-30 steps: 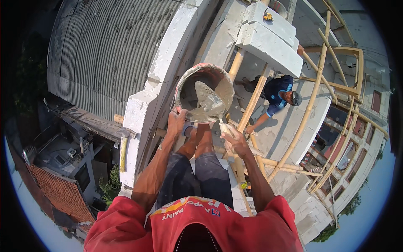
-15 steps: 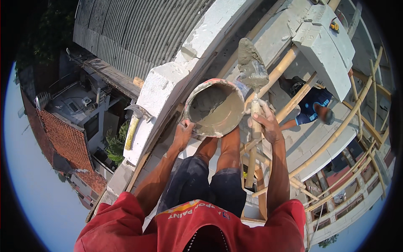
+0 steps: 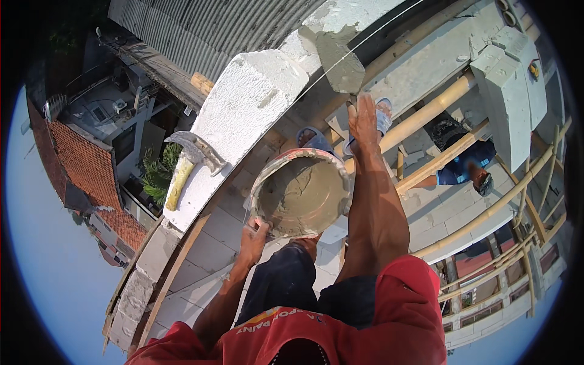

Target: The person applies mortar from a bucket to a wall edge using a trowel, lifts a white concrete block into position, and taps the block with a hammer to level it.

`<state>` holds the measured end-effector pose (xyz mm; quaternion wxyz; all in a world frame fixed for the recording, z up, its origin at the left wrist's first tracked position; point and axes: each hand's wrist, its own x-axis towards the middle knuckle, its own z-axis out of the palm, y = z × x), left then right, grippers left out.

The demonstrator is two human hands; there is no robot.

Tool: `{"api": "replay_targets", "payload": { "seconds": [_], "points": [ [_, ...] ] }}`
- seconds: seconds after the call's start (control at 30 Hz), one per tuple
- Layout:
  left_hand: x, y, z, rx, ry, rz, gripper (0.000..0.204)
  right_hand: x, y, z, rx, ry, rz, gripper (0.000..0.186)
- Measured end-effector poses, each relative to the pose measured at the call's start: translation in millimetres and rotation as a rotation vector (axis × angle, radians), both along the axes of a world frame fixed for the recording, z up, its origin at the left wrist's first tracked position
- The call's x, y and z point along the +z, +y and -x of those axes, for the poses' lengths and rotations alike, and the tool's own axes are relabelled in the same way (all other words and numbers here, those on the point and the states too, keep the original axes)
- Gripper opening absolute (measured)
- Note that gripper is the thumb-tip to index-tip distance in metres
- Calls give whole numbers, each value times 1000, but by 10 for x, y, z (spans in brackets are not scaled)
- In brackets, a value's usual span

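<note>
My left hand (image 3: 254, 234) grips the near left rim of a round bucket (image 3: 258, 182), its fingers closed over the edge. Grey wet mortar (image 3: 304, 188) lies inside, heaped toward the middle. Ahead and to the right, my right hand (image 3: 364, 121) is closed round the handle of a trowel (image 3: 342, 64), mostly hidden by the hand. The mortar-coated blade reaches the top of the white block wall (image 3: 249, 91), where a grey mortar patch (image 3: 337, 35) shows. Whether the blade touches the wall I cannot tell.
A hammer (image 3: 193, 155) with a yellowish handle lies on the wall block at left. A taut string (image 3: 380, 29) runs along the wall. Bamboo poles (image 3: 438, 109) cross at right, where another person (image 3: 465, 161) is below. Corrugated roofing (image 3: 201, 36) lies beyond the wall.
My right hand has reached forward with the trowel, bringing its blade to the wall top. My view has shifted; the bucket sits lower in it, still held by my left hand.
</note>
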<state>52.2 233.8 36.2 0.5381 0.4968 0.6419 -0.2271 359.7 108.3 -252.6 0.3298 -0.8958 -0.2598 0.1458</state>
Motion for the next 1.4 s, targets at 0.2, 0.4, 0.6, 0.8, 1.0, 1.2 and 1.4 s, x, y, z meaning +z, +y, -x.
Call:
{"api": "replay_targets", "payload": {
  "seconds": [0.2, 0.4, 0.6, 0.8, 1.0, 1.2, 1.4],
  "points": [
    [-24, -7, -100, 148, -39, 8, 15, 477, -191, 101, 112, -53, 125, 49],
    [-62, -3, -179, -18, -41, -25, 16, 803, -653, -8, 144, 67, 151, 52],
    [-57, -27, -300, 21, -54, -66, 18, 575, -113, -859, -120, 106, 41, 53],
    [-193, -118, -388, 100, -95, -1, 14, 351, 546, -1448, -103, 98, 21, 52],
    [-209, -117, -764, 34, -120, -45, 11, 311, -398, -775, 107, -25, 129, 45],
    [-332, -171, -1331, 72, -145, -13, 19, 1489, -1499, -350, 8, 135, 180, 43],
    [-369, -294, -1964, -107, -74, -29, 17, 2908, -1810, -235, -32, 394, 251, 39]
  ]
}}
